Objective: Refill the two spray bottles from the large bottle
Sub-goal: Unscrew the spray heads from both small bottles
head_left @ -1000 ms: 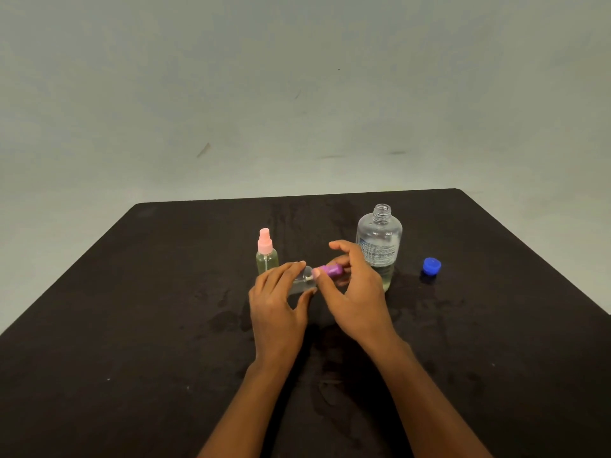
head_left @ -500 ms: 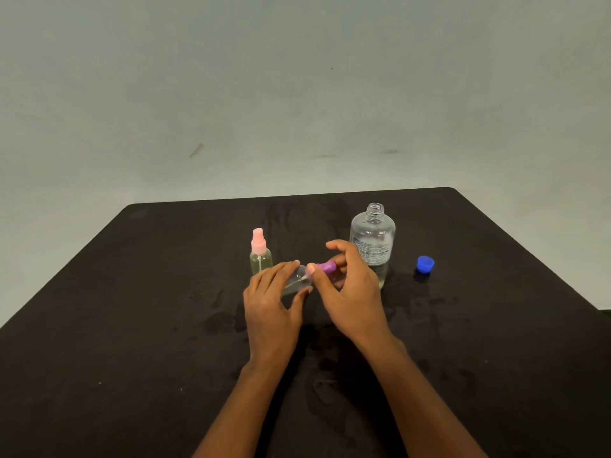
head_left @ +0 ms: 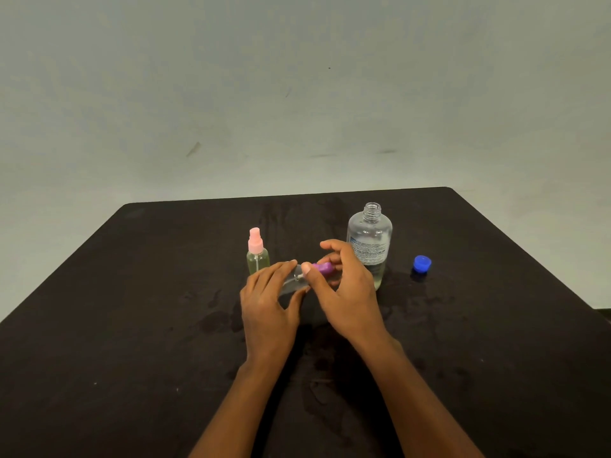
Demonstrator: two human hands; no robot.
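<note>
Left hand: your left hand (head_left: pixel 267 309) is at the centre of the frame, fingers and thumb curled round the clear body of the purple-topped bottle (head_left: pixel 292 283).
Right hand: your right hand (head_left: pixel 344 292), just to its right, pinches the purple top (head_left: pixel 322 268) between thumb and fingers.
Purple-topped bottle: lies almost on its side between your hands, top pointing right. I cannot tell whether the top is tight or loose.
Pink-topped bottle (head_left: pixel 257 256): upright just behind your left fingertips, pale liquid inside, top on.
Large bottle (head_left: pixel 369 246): upright behind your right hand, neck uncapped, liquid low in it.
Blue cap (head_left: pixel 422 263): right of the large bottle, apart from it.
Surface (head_left: pixel 132 325): dark, with wet-looking patches around your hands.
</note>
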